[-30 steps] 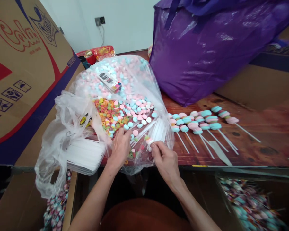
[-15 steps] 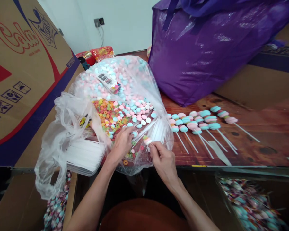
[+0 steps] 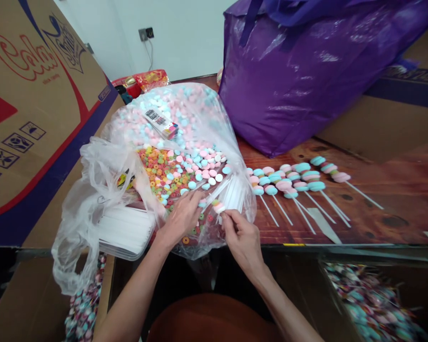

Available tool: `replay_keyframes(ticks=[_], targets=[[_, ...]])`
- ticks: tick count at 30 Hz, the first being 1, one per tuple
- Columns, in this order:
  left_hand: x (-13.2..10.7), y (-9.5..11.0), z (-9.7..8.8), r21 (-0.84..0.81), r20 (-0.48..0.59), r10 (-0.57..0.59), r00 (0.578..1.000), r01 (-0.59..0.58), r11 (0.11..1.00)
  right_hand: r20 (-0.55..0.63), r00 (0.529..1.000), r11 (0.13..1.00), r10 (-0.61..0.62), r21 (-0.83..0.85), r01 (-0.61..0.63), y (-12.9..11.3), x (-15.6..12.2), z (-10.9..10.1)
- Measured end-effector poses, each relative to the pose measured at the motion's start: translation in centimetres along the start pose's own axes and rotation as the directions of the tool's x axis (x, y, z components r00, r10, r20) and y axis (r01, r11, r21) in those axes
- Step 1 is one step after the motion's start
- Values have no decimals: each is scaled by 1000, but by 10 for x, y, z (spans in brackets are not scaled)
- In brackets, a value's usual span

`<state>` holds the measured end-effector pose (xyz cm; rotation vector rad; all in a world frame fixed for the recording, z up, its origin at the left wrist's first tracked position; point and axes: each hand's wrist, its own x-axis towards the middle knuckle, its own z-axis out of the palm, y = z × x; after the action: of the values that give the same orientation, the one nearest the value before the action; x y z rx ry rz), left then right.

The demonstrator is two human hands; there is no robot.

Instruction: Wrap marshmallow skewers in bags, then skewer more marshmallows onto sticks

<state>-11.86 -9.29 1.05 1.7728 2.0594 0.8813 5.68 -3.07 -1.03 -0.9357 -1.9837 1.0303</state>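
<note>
My right hand (image 3: 243, 235) pinches a stick whose top carries a pink-and-white marshmallow and a greenish gummy ring; this candy skewer (image 3: 218, 207) points up and left. Close by on the left, my left hand (image 3: 183, 213) has its fingertips closed on a pale blue marshmallow (image 3: 201, 203). Both hands work over an open clear plastic bag (image 3: 235, 147), where gummy rings (image 3: 160, 166) and loose pink, blue and white marshmallows (image 3: 211, 173) lie. A bundle of white sticks (image 3: 233, 195) rests just behind my right hand.
Finished marshmallow skewers (image 3: 301, 178) lie in a row on the wooden table (image 3: 364, 190). A purple bag (image 3: 288, 80) stands behind them. At left are a tub of white sticks (image 3: 124, 230) and a large cardboard box (image 3: 39, 118). A box of wrapped sweets (image 3: 374, 304) sits below right.
My left hand has moved slightly right with the blue marshmallow, closer to the skewer. My right hand has stayed almost in place.
</note>
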Motion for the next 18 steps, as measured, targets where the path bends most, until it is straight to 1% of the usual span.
replay_keyframes(ticks=[2, 3, 4, 5, 6, 8, 9, 10, 12, 14, 18], targets=[[-2, -4, 4, -153, -106, -109, 988, 92, 984, 5, 1000, 1000, -13, 28, 13, -1, 1, -1], [-2, -6, 7, -266, -155, -188, 970, 142, 953, 12, 1000, 999, -19, 46, 18, -1, 1, -2], [-3, -8, 9, -396, -183, -274, 944, 184, 899, 25, 999, 998, -25, 66, 23, -2, 1, -3], [-3, -10, 11, -526, -184, -353, 917, 212, 824, 46, 998, 996, -33, 86, 29, -4, 1, -3], [-4, -11, 13, -637, -166, -415, 895, 224, 738, 71, 997, 994, -43, 104, 36, -5, 1, -3], [-6, -12, 15, -780, -122, -489, 864, 221, 585, 117, 990, 990, -74, 127, 59, -7, 0, -1], [-7, -11, 15, -817, -119, -515, 849, 211, 536, 128, 987, 988, -95, 130, 78, -8, -1, 0], [-8, -10, 14, -839, -128, -537, 834, 198, 507, 131, 985, 987, -116, 126, 99, -9, -1, 1], [-10, -8, 12, -857, -156, -567, 809, 174, 485, 120, 981, 985, -151, 106, 139, -9, -2, 4], [-12, -7, 10, -863, -171, -572, 802, 159, 480, 114, 979, 983, -171, 79, 163, -9, -3, 6], [-13, -8, 8, -874, -159, -568, 807, 152, 461, 127, 977, 985, -171, 43, 167, -9, -2, 7]])
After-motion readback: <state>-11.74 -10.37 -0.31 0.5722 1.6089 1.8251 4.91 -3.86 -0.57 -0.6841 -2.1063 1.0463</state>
